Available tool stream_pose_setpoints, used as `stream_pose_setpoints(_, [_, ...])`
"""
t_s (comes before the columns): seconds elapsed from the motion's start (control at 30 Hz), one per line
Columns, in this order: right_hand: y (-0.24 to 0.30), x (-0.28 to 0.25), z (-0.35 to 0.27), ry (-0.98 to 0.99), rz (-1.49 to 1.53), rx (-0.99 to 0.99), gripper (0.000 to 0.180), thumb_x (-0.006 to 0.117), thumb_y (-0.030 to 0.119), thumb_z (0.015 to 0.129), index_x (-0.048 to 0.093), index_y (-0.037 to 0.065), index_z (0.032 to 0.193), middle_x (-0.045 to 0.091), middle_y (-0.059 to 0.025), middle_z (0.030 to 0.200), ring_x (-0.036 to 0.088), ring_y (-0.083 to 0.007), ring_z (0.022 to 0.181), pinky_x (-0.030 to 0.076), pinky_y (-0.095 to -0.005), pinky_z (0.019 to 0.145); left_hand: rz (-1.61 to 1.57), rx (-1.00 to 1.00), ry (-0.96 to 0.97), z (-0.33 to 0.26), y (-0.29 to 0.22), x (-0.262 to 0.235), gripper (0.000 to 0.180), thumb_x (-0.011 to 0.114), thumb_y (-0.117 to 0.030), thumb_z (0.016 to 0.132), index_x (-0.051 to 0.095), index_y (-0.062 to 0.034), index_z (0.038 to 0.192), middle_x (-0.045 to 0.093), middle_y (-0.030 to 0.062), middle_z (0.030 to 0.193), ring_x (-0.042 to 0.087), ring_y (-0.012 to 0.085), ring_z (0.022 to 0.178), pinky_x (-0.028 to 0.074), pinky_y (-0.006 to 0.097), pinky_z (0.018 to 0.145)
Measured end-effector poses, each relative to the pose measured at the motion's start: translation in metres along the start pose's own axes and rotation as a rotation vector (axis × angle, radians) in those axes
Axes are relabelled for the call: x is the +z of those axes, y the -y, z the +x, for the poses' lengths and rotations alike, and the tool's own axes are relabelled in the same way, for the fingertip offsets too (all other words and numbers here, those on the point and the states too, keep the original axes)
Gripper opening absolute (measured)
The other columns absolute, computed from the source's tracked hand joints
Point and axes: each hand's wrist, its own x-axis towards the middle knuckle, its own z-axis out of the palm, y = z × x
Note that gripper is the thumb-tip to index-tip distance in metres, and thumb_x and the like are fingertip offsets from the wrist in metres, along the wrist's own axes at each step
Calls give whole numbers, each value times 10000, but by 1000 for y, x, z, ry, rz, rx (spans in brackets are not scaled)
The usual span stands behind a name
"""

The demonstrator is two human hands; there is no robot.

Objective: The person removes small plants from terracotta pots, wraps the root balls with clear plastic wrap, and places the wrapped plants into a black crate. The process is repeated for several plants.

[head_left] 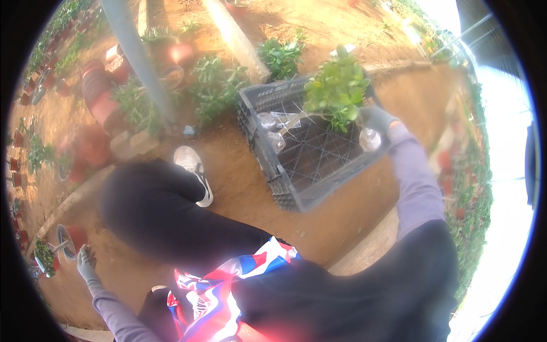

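My right hand [376, 121], in a grey glove, is closed at the right side of a black plastic crate [293, 191]. It grips a leafy green plant [336, 88] whose foliage hangs over the crate. Right below that hand shows a clear plastic wrap [370, 140]; whether it belongs to the held plant I cannot tell. Two more clear plastic pieces [274, 142] lie in the crate's left end, beside a pale stem. At far left my left hand [86, 263], also gloved, has its fingers stretched out beside a terracotta pot [74, 239] with a small plant [43, 256].
Stacked terracotta pots [99, 91] and several leafy plants [216, 85] stand beyond the crate on bare soil. A grey post [134, 51] rises at upper left. My white shoe [191, 171] is planted left of the crate. Rows of potted plants [473, 194] line the right side.
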Motion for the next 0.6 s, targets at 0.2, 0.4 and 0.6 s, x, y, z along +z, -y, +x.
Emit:
stream_pose_setpoints(0.2, [4,25,8,257,-420,219,158,518,117,922,633,87,1026,665,-171,952,649,-360,906,499,-413,782,52,-38,-4,-3,3,2,407,556,-433,1003,646,-136,1267,686,32,1214,669,151,1007,495,277,784])
stream_pose_setpoints(0.4, [-19,78,8,299,-628,237,192,509,117,942,626,176,1083,674,-67,986,684,-282,967,526,-424,810,100,-39,-14,-17,-11,1,437,540,-437,1010,629,-107,1283,689,47,1201,681,168,984,491,278,787])
stream_pose_setpoints(0.6, [-70,138,10,216,-772,112,216,557,136,891,755,165,971,745,-18,862,730,-262,810,523,-539,650,134,-66,-29,-34,-18,-3,450,541,-425,1013,616,-73,1283,697,63,1161,690,172,948,489,252,751])
